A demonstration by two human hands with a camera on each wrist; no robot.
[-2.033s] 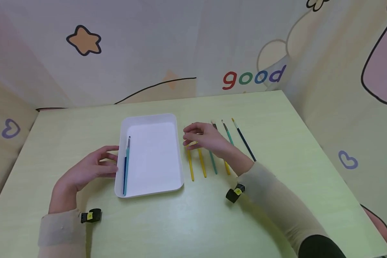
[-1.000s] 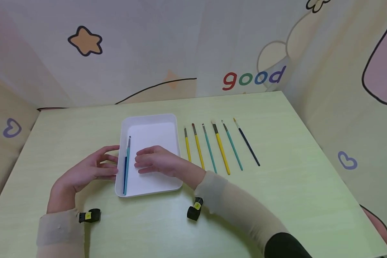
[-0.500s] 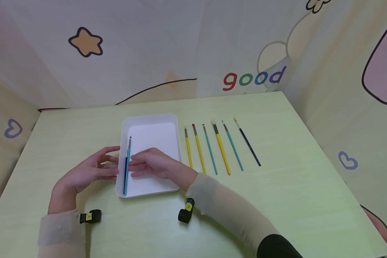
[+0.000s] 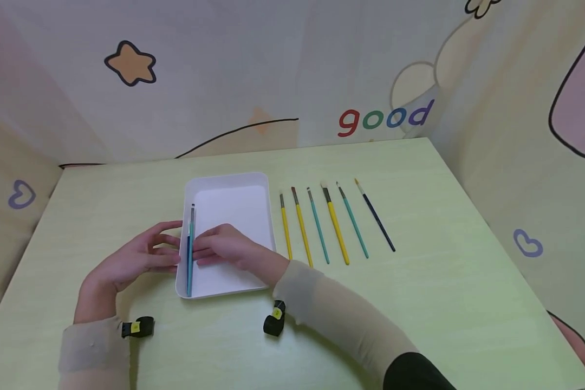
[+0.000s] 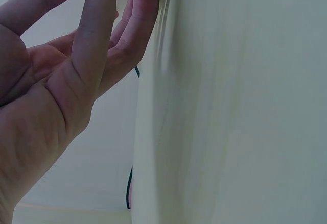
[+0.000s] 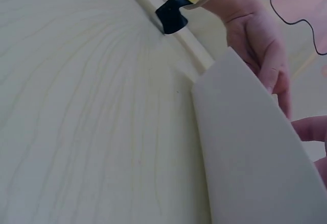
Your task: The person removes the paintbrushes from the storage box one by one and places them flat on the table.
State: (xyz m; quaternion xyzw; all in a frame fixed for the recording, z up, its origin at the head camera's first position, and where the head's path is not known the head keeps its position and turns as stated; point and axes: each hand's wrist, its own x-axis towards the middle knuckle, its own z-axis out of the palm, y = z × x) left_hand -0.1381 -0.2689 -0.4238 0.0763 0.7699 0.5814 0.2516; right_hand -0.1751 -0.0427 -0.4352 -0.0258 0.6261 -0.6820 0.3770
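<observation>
A white tray [image 4: 234, 200] lies on the table, holding a teal paintbrush [image 4: 190, 265] and a dark blue one along its left wall; the teal one partly covers the other. My left hand [image 4: 134, 253] touches the tray's left side from outside, fingers loosely extended; the left wrist view shows this hand [image 5: 76, 66] near the rim. Inside the tray, my right hand [image 4: 229, 246] has its fingertips against the teal brush, fingers fairly straight. At the right wrist view's edge, only part of my right hand [image 6: 309, 128] shows behind the tray's wall [image 6: 250, 147].
Right of the tray, several paintbrushes lie in a row on the pale table [image 4: 448, 281], among them yellow brushes [image 4: 337, 227], teal brushes [image 4: 353, 222] and a dark blue brush [image 4: 377, 219]. A patterned backdrop [image 4: 224, 70] stands behind the table.
My right hand has moved left from above the row of brushes into the tray. The teal brush has shifted slightly left toward the tray's wall. My left hand has stayed put.
</observation>
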